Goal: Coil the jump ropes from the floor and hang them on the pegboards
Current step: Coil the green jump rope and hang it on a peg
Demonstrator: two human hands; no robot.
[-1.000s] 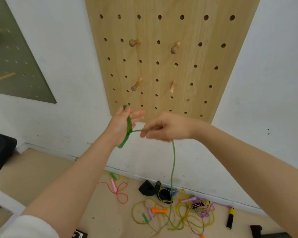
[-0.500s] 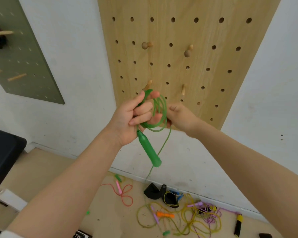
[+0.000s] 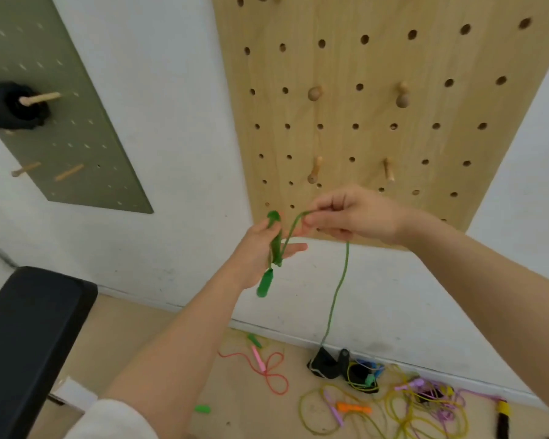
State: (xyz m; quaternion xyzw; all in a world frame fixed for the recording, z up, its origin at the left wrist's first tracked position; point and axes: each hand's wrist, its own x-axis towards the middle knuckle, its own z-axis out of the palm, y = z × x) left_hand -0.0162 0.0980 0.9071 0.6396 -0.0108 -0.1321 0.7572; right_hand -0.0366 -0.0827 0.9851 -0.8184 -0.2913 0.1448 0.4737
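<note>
still on the floor, most of the ropes; one green rope half wound

so the right hand pinches the green rope between thumb and curled fingers, lifting a short span of cord up and across toward the left hand. the left hand's fingers look fairly straight, with the green handle and a few turns of cord lying across the palm; whether the thumb clamps them i cannot tell. holding it that way likely makes the left hand a spool, while the right feeds cord onto it.

below the right hand the cord drops in a long slack line to the floor, ending near a black object by the wall. so much of this rope is probably unwound yet.

behind the hands stands the wooden pegboard, its lower edge just past the knuckles. a lower peg sits just above the hands and looks free, a fair place for the finished coil. a green pegboard hangs well to the left, with something black on one peg.

on the floor lie a red rope and a tangle of yellow, purple and orange ropes, which the trailing cord might snag. a black seat crowds the left side; between hands and wall there is room to swing the cord.
</note>
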